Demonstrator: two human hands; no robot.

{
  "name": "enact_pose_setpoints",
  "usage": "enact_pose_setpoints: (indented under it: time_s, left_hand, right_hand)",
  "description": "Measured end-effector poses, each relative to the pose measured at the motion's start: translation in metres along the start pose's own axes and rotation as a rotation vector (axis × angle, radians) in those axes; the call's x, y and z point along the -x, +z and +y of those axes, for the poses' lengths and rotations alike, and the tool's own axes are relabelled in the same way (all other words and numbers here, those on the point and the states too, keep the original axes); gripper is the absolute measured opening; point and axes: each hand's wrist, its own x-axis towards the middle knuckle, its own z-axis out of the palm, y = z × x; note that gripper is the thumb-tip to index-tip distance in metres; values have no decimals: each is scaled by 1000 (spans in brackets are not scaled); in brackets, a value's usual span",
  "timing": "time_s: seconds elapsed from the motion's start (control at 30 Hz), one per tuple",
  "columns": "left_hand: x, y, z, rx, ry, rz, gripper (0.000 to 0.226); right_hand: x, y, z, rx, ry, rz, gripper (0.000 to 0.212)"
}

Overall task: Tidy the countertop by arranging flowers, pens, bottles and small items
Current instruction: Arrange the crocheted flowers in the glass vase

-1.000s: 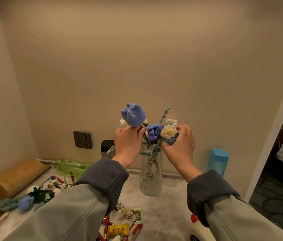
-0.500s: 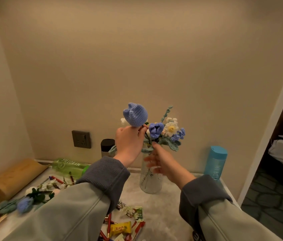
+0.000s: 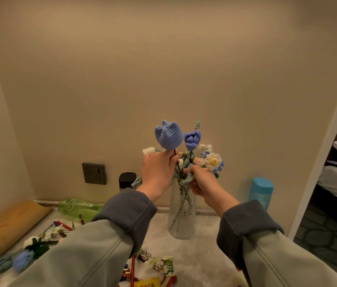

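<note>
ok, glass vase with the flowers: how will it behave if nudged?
The vase is tall and narrow and carries flowers up top, so it probably tips rather than slides. Clear glass, so likely fragile. Both hands grip stems at its mouth, which may steady it.

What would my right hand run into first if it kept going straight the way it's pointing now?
Probably the bunch of stems and leaves at the mouth of the glass vase. The right hand points up and left into them, its fingertips already at the foliage. The left hand lies just beyond, though depth is unclear.

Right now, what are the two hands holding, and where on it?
The left hand pinches the big blue crochet tulip by its stem, just under the bloom. The right hand grips the bouquet stems at the vase mouth.
</note>
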Motion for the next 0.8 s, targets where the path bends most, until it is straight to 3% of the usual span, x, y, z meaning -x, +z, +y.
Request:
enact_pose_setpoints:
  time_s: [0.07, 0.17, 0.3, 0.47, 0.63, 0.8]
  left_hand:
    - [-2, 1, 3, -6, 12, -4, 17]
    - [-3, 0, 7, -9, 22, 20, 18]
    - [-2, 2, 10, 55, -15, 45, 23]
    - [-4, 0, 7, 68, -34, 83, 24]
    - [2, 8, 7, -207, 1, -221, 30]
    - [8, 17, 7, -194, -32, -273, 27]
  right_hand:
    - [1, -1, 3, 15, -4, -9, 13]
    - [4, -4, 5, 18, 37, -42, 15]
    - [7, -10, 4, 62, 56, -54, 31]
    - [7, -14, 6, 100, 49, -79, 35]
    - [7, -13, 5, 117, 48, -61, 36]
    - [7, -13, 6, 134, 53, -69, 36]
